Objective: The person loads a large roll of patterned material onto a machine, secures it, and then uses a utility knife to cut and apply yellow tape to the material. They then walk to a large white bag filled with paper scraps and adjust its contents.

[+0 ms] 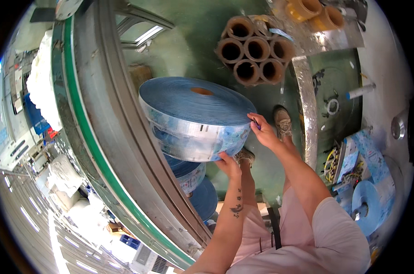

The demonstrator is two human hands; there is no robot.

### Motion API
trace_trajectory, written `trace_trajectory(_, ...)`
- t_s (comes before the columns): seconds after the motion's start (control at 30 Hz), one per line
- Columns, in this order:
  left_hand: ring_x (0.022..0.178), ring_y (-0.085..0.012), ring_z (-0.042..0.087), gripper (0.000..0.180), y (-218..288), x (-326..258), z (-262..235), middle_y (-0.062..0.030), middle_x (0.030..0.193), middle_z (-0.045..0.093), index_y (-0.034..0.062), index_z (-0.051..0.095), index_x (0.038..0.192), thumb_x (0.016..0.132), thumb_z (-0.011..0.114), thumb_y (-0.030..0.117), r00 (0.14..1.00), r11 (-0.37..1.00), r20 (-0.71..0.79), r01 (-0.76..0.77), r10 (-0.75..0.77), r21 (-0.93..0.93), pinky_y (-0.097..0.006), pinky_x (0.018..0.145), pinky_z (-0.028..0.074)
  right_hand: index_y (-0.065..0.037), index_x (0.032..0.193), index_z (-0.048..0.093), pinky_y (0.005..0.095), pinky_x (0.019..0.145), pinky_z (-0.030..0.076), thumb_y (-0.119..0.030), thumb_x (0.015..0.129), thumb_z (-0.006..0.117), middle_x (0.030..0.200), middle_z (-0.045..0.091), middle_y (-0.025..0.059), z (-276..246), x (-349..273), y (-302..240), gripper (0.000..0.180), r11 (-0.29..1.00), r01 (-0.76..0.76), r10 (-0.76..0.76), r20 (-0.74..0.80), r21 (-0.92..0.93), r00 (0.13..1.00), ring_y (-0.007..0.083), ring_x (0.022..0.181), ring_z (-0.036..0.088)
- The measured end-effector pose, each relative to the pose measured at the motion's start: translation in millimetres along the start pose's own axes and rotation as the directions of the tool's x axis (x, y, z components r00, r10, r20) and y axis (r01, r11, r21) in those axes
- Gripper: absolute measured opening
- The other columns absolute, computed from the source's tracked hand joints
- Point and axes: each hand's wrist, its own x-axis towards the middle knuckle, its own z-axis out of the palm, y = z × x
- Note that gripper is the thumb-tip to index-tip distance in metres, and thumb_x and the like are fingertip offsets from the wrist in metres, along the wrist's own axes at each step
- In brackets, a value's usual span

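Note:
A large roll of blue and white printed film [188,107] stands on its flat side, wound around a brown core [202,92]. It rests on top of other film rolls [184,171] stacked beneath it. My left hand [229,165] grips the lower edge of its near side, thumb against the printed face and fingers partly hidden. At the roll's upper right edge is my right hand [263,129], closed around a small dark purple tool [256,124] whose kind I cannot make out. Its fingertips touch the film's rim.
A metal frame with a green strip [72,82] runs along the left, close to the stack. Several brown cardboard tubes [257,49] stand bundled at the far side. A wrapped bar [306,109] lies right of my feet. Machinery with another blue film roll [367,205] is at the right.

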Motion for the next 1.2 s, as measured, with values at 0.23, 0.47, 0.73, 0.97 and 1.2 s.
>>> trace_trajectory(0.23, 0.121, -0.0257, 0.035, 0.069, 14.6, 3.4, 10.7, -0.0136, 0.134, 0.031, 0.0002, 0.022, 0.131, 0.085, 0.048, 0.044, 0.996, 0.998, 0.088, -0.004, 0.009, -0.059, -0.040, 0.099, 0.032, -0.008, 0.124, 0.043, 0.0320, 0.095, 0.035, -0.016, 0.087, 0.049, 0.120, 0.049, 0.0137, 31.3, -44.0, 37.2, 0.039, 0.945, -0.131, 0.233, -0.332, 0.301, 0.914, 0.0255, 0.111, 0.047)
trace_trajectory(0.47, 0.125, -0.0352, 0.026, 0.078, 52.5, 45.7, -14.8, -0.0131, 0.140, 0.019, 0.0087, 0.018, 0.136, 0.080, 0.046, 0.056, 0.978, 0.981, 0.085, 0.183, -0.189, 0.070, -0.055, 0.097, 0.029, -0.005, 0.123, 0.043, 0.0309, 0.076, 0.048, -0.029, 0.092, 0.044, 0.109, 0.055, 0.0105, 36.1, -115.2, 72.2, 0.040, 0.524, -0.679, 0.709, 0.180, 0.514, 0.682, 0.0171, 0.095, 0.055)
trace_trajectory(0.73, 0.128, -0.0364, 0.020, 0.092, 105.5, 85.0, -11.4, -0.0132, 0.141, 0.015, 0.0130, 0.011, 0.138, 0.072, 0.043, 0.069, 0.968, 0.964, 0.045, 0.239, -0.246, 0.118, -0.057, 0.096, 0.031, -0.005, 0.120, 0.046, 0.0338, 0.075, 0.049, -0.024, 0.092, 0.042, 0.106, 0.056, 0.0096, 38.9, -80.0, 75.9, 0.034, 0.446, -0.684, 0.683, 0.274, 0.577, 0.677, 0.0179, 0.095, 0.055)
trace_trajectory(0.97, 0.129, -0.0336, 0.020, 0.083, 113.7, 111.1, 2.2, -0.0113, 0.142, 0.015, 0.0161, 0.010, 0.138, 0.077, 0.029, 0.069, 0.978, 0.977, 0.009, 0.209, -0.210, 0.047, -0.052, 0.103, 0.024, -0.005, 0.113, 0.052, 0.0317, 0.064, 0.047, -0.017, 0.086, 0.046, 0.089, 0.061, 0.0054, 55.7, -17.1, 68.1, 0.030, 0.410, -0.648, 0.675, 0.264, 0.642, 0.689, 0.0170, 0.078, 0.058)
trace_trajectory(1.2, 0.129, -0.0331, 0.019, 0.080, 118.8, 118.9, 1.7, -0.0108, 0.142, 0.017, 0.0156, 0.017, 0.138, 0.078, 0.014, 0.070, 0.976, 0.979, -0.133, 0.185, -0.173, 0.083, -0.051, 0.103, 0.023, -0.005, 0.112, 0.053, 0.0336, 0.087, 0.043, 0.004, 0.076, 0.051, 0.113, 0.053, 0.0146, 52.4, 7.6, -31.2, 0.037, 0.974, 0.029, 0.009, -0.163, 0.224, 0.987, 0.0289, 0.101, 0.053)
